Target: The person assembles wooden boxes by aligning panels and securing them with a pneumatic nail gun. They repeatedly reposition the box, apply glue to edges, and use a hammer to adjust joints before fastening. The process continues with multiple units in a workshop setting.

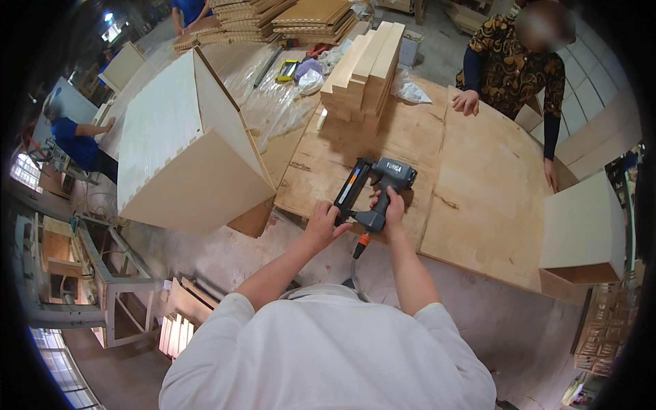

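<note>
A black pneumatic nail gun [393,172] is held over the near edge of the plywood-topped table [478,191]. Wrapped round its handle is my right hand [393,210]. My left hand [322,225] grips the rear end of its long magazine [352,188], which carries an orange and white label. From the base of the handle, an orange connector [363,239] joins a hose that runs down toward my body. Just beyond the tool, a stack of pale wooden strips [365,72] rests on the tabletop.
A large pale wooden box [195,147] stands tilted at left; a smaller box [584,229] sits at the right edge. Across the table, a co-worker in a patterned top [519,65] rests a hand on it. Brown panels [314,17] are piled behind, near plastic film and tools.
</note>
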Demonstrator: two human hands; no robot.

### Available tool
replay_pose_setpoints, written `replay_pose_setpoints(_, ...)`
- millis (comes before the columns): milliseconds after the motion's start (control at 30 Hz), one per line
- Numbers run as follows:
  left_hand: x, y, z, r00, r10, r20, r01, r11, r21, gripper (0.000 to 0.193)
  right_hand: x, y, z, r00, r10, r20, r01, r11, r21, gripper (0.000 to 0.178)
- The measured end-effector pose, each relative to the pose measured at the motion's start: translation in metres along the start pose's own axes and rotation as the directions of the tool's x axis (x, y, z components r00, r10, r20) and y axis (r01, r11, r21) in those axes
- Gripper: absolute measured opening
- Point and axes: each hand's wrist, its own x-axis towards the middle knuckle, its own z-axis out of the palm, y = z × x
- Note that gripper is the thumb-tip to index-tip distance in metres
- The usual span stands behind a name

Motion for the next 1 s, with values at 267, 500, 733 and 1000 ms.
replay_pose_setpoints(267,-0.005,0.005,0.016,0.991,-0.083,-0.104,0.083,0.997,0.003,0.040,0.005,0.000,0.002,0.998,0.034,0.043,-0.033,0.999,-0.035,0.022)
replay_pose_setpoints(500,-0.018,0.012,0.024,0.980,-0.126,-0.154,0.132,0.991,0.024,0.033,0.005,0.006,0.009,1.000,-0.029,-0.002,0.029,0.991,-0.132,0.022)
replay_pose_setpoints(733,-0.031,0.017,0.010,0.976,-0.100,-0.194,0.109,0.993,0.039,0.027,-0.001,0.008,0.013,0.998,-0.048,-0.052,0.040,0.987,-0.154,0.022)
replay_pose_setpoints(1000,-0.039,-0.001,-0.028,0.997,0.054,-0.046,-0.048,0.990,0.133,0.023,-0.004,0.009,0.016,0.998,-0.049,-0.038,0.042,0.987,-0.157,0.025)
